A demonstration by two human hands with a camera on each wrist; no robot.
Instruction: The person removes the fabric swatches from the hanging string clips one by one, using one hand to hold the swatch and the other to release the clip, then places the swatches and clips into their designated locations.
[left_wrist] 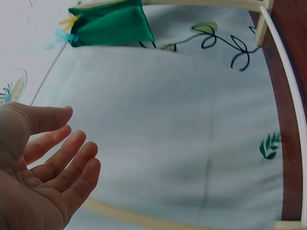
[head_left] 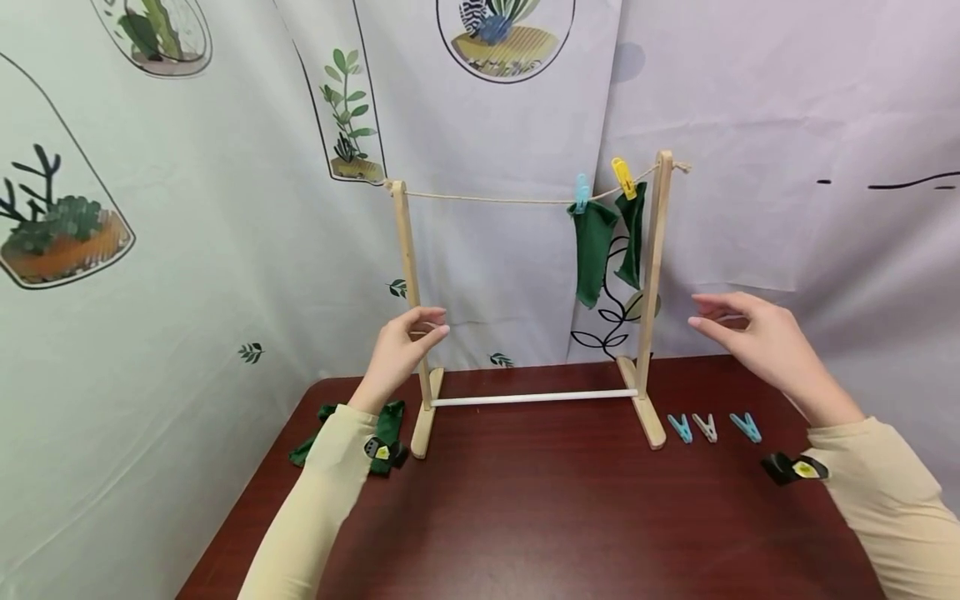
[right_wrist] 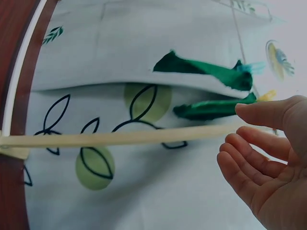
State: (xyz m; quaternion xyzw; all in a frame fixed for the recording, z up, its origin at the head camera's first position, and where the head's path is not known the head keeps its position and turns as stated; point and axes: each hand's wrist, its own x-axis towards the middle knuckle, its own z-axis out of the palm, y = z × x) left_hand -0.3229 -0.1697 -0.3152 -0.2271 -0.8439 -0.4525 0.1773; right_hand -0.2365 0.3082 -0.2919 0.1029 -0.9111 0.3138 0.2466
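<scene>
My left hand (head_left: 401, 350) hovers in front of the left post (head_left: 407, 242) of a small wooden drying rack, fingers loosely bent and holding nothing. Outside the right post (head_left: 654, 275) my right hand (head_left: 767, 348) is raised in the same relaxed way, also bare. Two green cloth pieces (head_left: 593, 254) hang near the right end of the string (head_left: 487, 199). A light blue clothespin (head_left: 582, 192) holds one; a yellow clothespin (head_left: 623, 177) holds the other. In the right wrist view, both green cloths (right_wrist: 206, 72) hang beyond the post, near my fingertips.
Two blue clothespins (head_left: 746, 427) and a whitish clothespin (head_left: 705, 427) lie on the dark red table (head_left: 540, 500), right of the rack. More green cloth (head_left: 389, 423) lies at the left, partly hidden by my left forearm. A white bar (head_left: 532, 398) joins the rack's feet.
</scene>
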